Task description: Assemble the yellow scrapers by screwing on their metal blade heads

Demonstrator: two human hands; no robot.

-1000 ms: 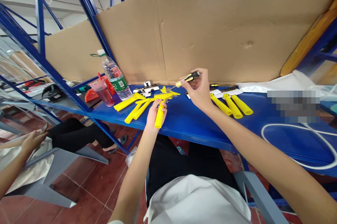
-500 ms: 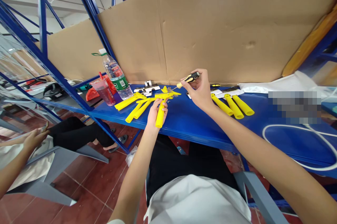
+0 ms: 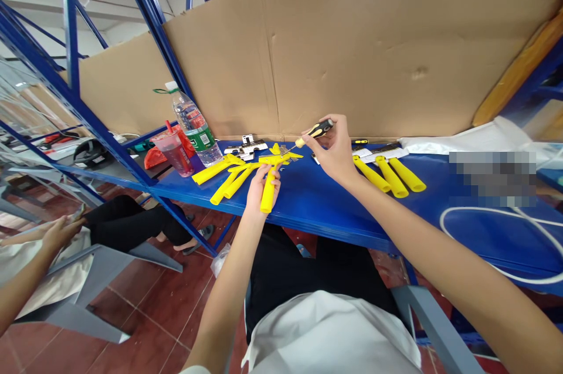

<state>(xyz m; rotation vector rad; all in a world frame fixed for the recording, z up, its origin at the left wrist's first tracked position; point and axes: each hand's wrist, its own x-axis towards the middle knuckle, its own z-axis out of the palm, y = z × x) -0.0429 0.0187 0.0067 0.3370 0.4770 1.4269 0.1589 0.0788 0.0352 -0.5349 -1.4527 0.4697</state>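
Observation:
My left hand [image 3: 259, 189] is wrapped round the handle of a yellow T-shaped scraper [image 3: 267, 193], its head pointing away from me over the blue table. A screwdriver [image 3: 319, 129] with a black and cream handle is pinched in my right hand [image 3: 335, 151]. Its thin shaft slants down left, and the tip is at the scraper's head; whether it sits in a screw is too small to tell. Left of my left hand lie several more yellow scrapers [image 3: 238, 184]. On the right, beyond my right wrist, other yellow scrapers [image 3: 391, 177] rest with their handles toward me.
Small black-and-white packs [image 3: 247, 146] lie at the back. A water bottle [image 3: 196, 128] and a pink cup [image 3: 175, 154] stand left. A white bag [image 3: 466, 138] and white cable [image 3: 444, 216] are right. Cardboard [image 3: 360, 46] walls the rear. Another person's hand [image 3: 61, 230] is far left.
Almost nothing differs. Both hands keep their hold on the scraper and screwdriver in nearly the same place; the view has shifted very slightly.

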